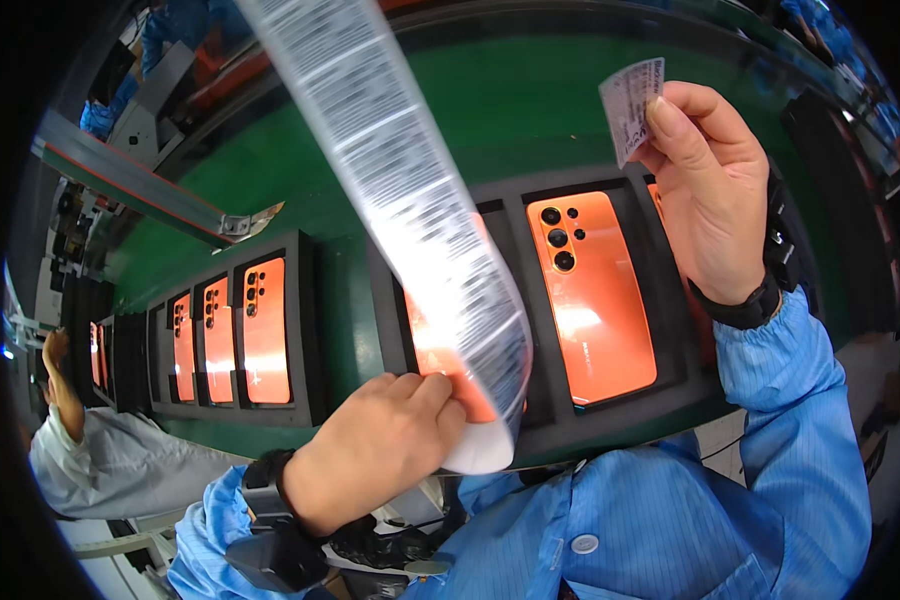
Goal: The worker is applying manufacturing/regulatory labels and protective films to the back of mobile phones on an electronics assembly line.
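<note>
My left hand (385,440) is closed on the lower end of a long strip of printed labels (370,140), which rises past the upper edge and curls near my fingers. Raised at the upper right, my right hand (715,185) pinches one small printed label (623,115) between thumb and fingers. Below and between the hands an orange phone (595,310) lies back up, its cameras showing, in a slot of a black tray (685,400). The strip and my left hand partly cover another orange phone (425,330). A further phone is mostly hidden behind my right wrist.
A second black tray (305,330) with several orange phones (267,335) stands to the left on the green belt (530,120). A metal rail (130,180) juts over the belt at the upper left. At the far left is another person's arm in a pale sleeve (130,450).
</note>
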`<move>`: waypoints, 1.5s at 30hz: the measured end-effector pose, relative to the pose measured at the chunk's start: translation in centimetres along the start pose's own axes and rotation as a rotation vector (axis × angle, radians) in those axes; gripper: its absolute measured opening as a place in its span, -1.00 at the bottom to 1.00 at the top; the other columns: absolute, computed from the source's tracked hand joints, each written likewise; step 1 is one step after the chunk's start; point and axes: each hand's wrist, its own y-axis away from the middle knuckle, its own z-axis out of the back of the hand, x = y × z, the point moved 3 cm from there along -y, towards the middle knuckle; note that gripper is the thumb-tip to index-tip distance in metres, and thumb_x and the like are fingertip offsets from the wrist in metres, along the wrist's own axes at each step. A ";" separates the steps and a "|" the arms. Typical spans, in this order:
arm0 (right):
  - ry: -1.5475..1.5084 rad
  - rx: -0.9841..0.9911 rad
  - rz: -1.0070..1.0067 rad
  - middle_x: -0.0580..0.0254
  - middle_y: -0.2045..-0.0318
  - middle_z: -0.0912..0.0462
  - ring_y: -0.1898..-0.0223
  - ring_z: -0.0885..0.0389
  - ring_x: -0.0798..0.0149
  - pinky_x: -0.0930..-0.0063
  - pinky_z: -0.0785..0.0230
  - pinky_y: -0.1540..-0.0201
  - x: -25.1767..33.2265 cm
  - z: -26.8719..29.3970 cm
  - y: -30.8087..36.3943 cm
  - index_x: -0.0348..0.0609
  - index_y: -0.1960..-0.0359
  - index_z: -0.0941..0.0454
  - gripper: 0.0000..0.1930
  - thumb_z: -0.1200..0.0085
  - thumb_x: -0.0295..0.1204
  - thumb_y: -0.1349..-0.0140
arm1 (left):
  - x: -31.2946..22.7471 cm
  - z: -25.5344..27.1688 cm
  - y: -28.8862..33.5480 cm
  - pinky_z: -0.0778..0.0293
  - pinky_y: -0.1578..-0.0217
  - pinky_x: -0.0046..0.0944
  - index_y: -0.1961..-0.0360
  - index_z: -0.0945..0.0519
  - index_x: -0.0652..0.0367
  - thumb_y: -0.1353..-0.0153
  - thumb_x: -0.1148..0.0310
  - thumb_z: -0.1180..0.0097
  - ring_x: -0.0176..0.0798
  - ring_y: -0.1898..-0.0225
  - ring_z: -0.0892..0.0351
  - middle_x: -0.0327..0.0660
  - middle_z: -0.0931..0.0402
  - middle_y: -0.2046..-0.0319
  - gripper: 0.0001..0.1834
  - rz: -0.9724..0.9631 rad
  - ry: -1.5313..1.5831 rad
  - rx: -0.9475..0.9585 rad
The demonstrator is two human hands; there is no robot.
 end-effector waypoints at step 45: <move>0.687 0.905 0.010 0.21 0.53 -0.53 0.48 -0.53 0.17 0.39 -0.36 0.43 -5.0 -7.2 5.6 -0.21 0.47 -0.46 -0.90 -0.11 -0.48 -0.03 | 12.9 -2.8 -4.6 -0.17 0.70 -0.58 0.41 -0.44 0.25 -0.12 0.45 -0.05 -0.57 0.65 -0.21 -0.32 -0.33 0.56 -0.91 0.428 1.755 -0.694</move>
